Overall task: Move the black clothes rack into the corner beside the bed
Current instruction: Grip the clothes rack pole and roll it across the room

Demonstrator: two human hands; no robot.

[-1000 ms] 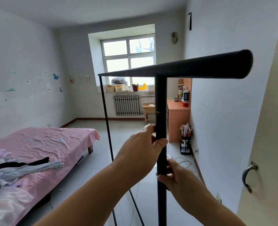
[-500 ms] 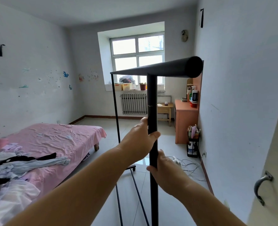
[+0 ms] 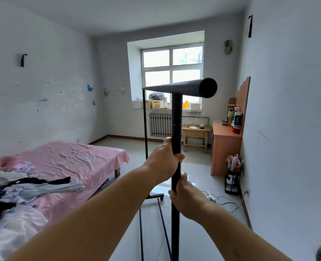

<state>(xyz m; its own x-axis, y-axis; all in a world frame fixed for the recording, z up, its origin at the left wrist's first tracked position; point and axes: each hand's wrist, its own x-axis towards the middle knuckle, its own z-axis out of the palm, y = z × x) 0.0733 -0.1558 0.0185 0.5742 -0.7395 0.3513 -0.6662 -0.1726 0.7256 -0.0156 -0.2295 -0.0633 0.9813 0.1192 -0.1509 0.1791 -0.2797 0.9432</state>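
Note:
The black clothes rack stands right in front of me, its near upright post rising to a horizontal top bar whose round end points toward me. My left hand grips the post at mid height. My right hand grips the same post just below it. The rack's far upright and wheeled base rails show behind and below my arms. The bed with a pink sheet lies to the left, with a pile of clothes on its near end.
An orange cabinet and a black basket of bottles stand along the right wall. A power strip and cables lie on the tiled floor. A small wooden table, a radiator and the window fill the far wall.
The view has swung rightward and the rack has turned, so its top bar now points more toward me. Both hands keep their grip on the post.

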